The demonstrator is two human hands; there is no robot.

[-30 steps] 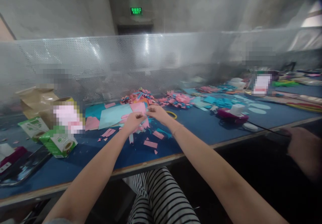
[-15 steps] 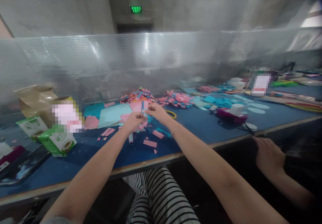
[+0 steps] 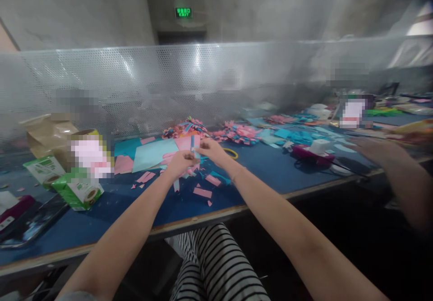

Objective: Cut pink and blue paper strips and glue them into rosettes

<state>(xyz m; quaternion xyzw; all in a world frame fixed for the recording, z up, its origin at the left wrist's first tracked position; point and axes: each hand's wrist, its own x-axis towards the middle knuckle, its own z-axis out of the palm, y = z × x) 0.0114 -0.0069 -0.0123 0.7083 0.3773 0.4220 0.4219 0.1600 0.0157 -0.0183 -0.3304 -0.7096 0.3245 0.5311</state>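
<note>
Both my arms reach out over the blue table (image 3: 264,174). My left hand (image 3: 180,162) is closed round a small bundle of pink and blue paper strips (image 3: 188,169). My right hand (image 3: 210,150) pinches a thin blue strip (image 3: 192,144) that stands up at the top of that bundle. Pink and blue paper scraps (image 3: 203,192) lie scattered just under my hands. A light blue sheet (image 3: 152,153) and pink sheets (image 3: 123,164) lie to the left of them.
Finished pink-and-blue paper flowers (image 3: 241,133) sit behind my hands by the perforated metal screen (image 3: 142,84). Green boxes (image 3: 78,190) and a yellow can (image 3: 88,154) stand at left. A purple-and-white device (image 3: 314,151) lies right; another person's hand (image 3: 375,150) reaches over it.
My hands have stayed on the bundle, and the blue strip now stands up between my fingers. The other person's hand rose from below the table edge to above the table at right.
</note>
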